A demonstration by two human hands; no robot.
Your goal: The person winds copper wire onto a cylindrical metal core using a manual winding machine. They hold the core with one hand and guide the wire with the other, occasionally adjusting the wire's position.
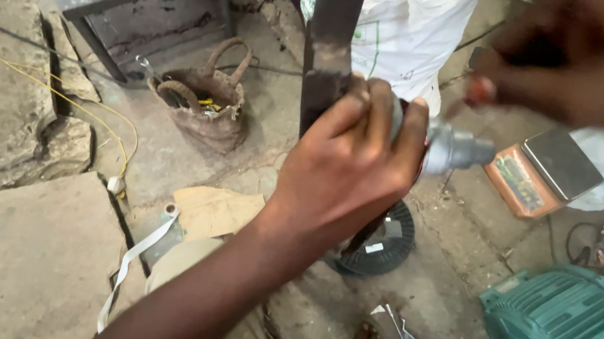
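Head view: left hand was clamped around a grey metal cylindrical part, stubby, with a narrower stepped nose poking out rightward past the fingers; its rear end was hidden in the grip. It was held in the air above the stone floor, just beside a dark upright steel post. Right hand hovered near the nose, blurred, fingers curled; could not tell whether it gripped anything. Counted: one black ribbed fan cover below the hand, one green electric motor, one woven bag, one white sack.
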